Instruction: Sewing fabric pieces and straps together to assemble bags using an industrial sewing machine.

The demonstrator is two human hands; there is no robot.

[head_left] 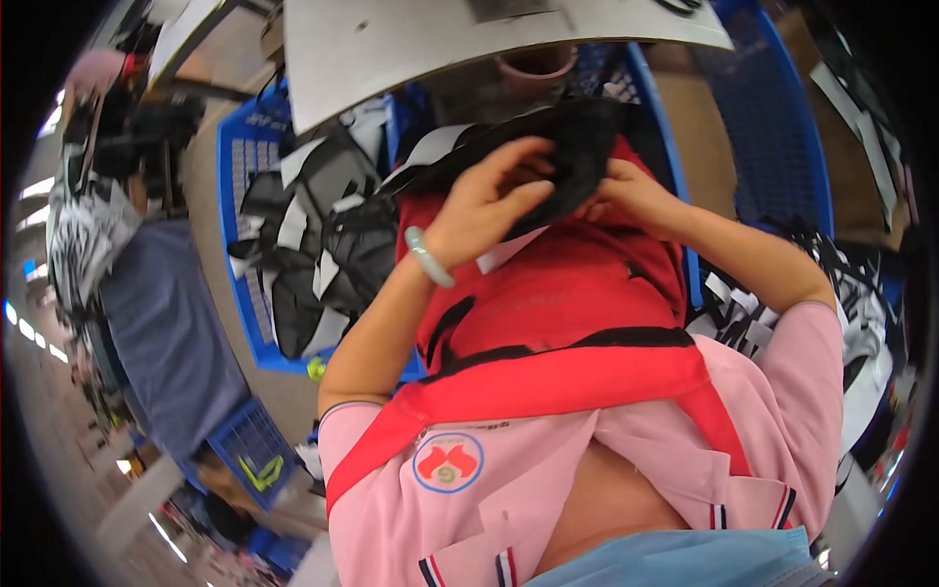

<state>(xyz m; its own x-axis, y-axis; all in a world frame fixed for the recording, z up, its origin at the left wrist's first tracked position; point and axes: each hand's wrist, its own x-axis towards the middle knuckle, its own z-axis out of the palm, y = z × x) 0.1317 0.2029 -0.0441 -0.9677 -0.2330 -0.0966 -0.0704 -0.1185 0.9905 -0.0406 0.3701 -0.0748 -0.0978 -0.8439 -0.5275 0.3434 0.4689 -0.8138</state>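
Black fabric (585, 147), between both hands (489, 201) (638, 199)

From my remote station I see a white flat-topped table (391, 54) carrying a dark flat piece (514, 9) and a black looped object (679, 6). On the tan floor (201, 186) stands a blue plastic lattice-sided crate (238, 303), heaped with black and white fabric pieces (337, 230).

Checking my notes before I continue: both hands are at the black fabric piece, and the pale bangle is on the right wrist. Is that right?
Not quite: the head view shows the pale bangle on the left wrist. Both hands, left hand and right hand, are indeed at the black fabric piece.
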